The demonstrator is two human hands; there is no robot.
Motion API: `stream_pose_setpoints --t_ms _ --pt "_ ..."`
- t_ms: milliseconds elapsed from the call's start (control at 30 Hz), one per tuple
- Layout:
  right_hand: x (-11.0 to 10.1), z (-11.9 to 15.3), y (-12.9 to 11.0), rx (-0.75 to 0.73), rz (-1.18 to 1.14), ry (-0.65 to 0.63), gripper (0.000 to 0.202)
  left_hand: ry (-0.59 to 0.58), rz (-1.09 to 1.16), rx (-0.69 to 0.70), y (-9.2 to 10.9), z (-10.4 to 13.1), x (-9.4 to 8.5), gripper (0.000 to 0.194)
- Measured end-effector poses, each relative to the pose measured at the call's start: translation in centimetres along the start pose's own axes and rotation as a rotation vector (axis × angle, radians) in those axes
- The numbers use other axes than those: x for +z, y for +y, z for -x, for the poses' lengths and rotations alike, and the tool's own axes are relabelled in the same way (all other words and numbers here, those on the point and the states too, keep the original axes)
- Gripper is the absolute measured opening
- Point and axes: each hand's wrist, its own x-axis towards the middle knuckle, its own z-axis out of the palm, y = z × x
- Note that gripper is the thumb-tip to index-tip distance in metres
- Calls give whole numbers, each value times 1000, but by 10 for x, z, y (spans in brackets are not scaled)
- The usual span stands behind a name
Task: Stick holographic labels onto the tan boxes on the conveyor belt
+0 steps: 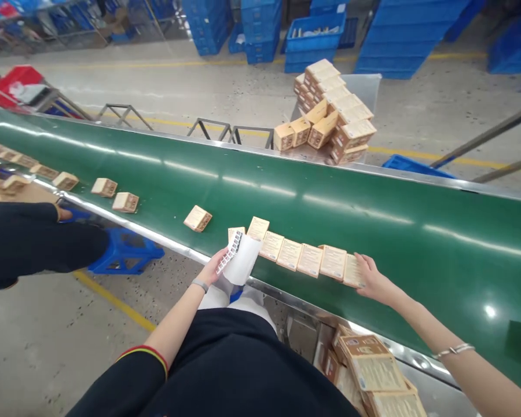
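Note:
My left hand grips a white label sheet that curls over the belt's near edge. A strip of small dark-and-white labels runs along the side by my fingers. To its right, several small cartons lie side by side in a slanting row, pale printed faces up. At the right end of this row, my right hand is closed on the last carton, its fingers over the far right corner. Partly behind the sheet lies another carton.
The green conveyor belt crosses the view, with loose cartons to the left. Stacked cartons stand on a ledge beyond it; more cartons lie below right. A co-worker's dark sleeve and blue stool are at left.

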Motion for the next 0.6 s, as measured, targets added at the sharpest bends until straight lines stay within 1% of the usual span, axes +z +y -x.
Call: stream_pose_setpoints --t_ms 133,233,300,400,467,533,600 --pt "7 -16 -27 -45 -10 20 110 33 111 68 24 -11 -15 30" --pt "13 -27 -42 -44 -9 31 112 41 169 110 40 -22 -21 32" --pt "16 -32 -49 -18 -3 36 115 30 191 124 48 -28 -22 33" --pt "18 -33 -60 31 8 21 117 -2 200 126 56 -35 -15 33" --pt "15 -29 -67 63 18 -4 116 -22 197 123 59 -38 -10 34" --pt "7 -25 -74 109 35 -37 117 -40 191 120 64 -38 -6 33" --pt "-7 -23 -81 176 65 -67 120 -58 183 115 70 -32 -11 33"
